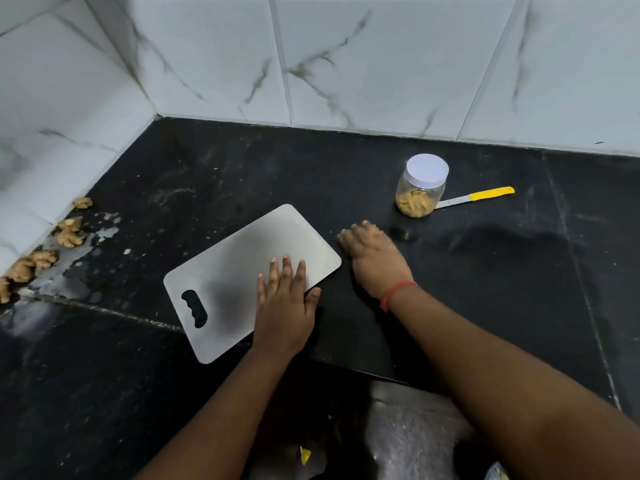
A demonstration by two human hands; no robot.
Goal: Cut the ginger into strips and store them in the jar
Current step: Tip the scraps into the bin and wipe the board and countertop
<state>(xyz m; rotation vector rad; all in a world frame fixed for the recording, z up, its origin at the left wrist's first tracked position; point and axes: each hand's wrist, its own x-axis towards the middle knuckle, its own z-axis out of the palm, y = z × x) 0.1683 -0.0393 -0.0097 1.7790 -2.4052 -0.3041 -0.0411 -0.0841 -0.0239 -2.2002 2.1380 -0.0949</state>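
Both forearms reach in from the near edge of the black stone counter (485, 271), whose surface is dull, scuffed and streaked with pale smears; the left hand (284, 306) lies flat with its fingers straight and slightly spread, pressing on the near right part of a steel cutting board (242, 268); that board is a thin, brushed-metal rectangle with rounded corners and a wavy handle slot at its near left end, lying askew on the counter; the right hand (372, 254), with a red thread (394, 294) round its wrist, rests just past the board's right corner, knuckles up and fingers curled down over something tan at the fingertips, though what it is I cannot tell; farther toward the back edge stands a clear round jar (419, 188) with a white lid on, ginger strips (414, 202) heaped in its bottom; a knife (476, 196) with a yellow handle lies flat just behind and right of the jar, its blade end hidden by the jar; knobbly raw ginger pieces (45, 244) sit in a row along the left edge against the white marbled wall tiles (381, 57).
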